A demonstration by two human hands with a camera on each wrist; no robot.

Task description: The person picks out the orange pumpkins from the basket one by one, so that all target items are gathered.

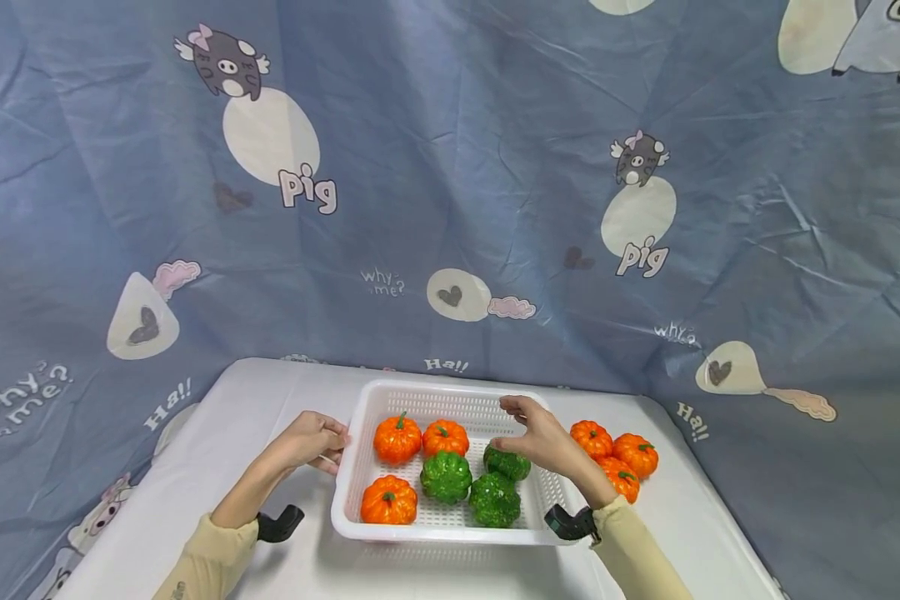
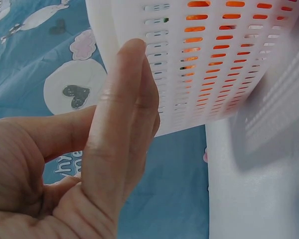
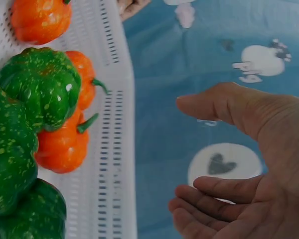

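Note:
A white perforated plastic basket point(image 1: 348, 500) holds three orange pumpkins point(image 1: 397, 439) and three green pumpkins point(image 1: 446, 477), the green ones toward the middle and right. At the basket's left side is my left hand point(image 1: 311, 440). Its extended fingers point(image 2: 117, 104) touch the outer wall near the rim, as the left wrist view shows. Over the right part of the basket, my right hand point(image 1: 543, 437) hovers with thumb and fingers spread apart and nothing between them. In the head view it partly covers the rearmost green pumpkin point(image 1: 508, 465).
Three orange pumpkins point(image 1: 635, 454) sit in a cluster on the white table point(image 1: 690, 508), just right of the basket and partly behind my right forearm. A blue cloth point(image 1: 420, 208) with pig prints hangs behind the table and along its sides.

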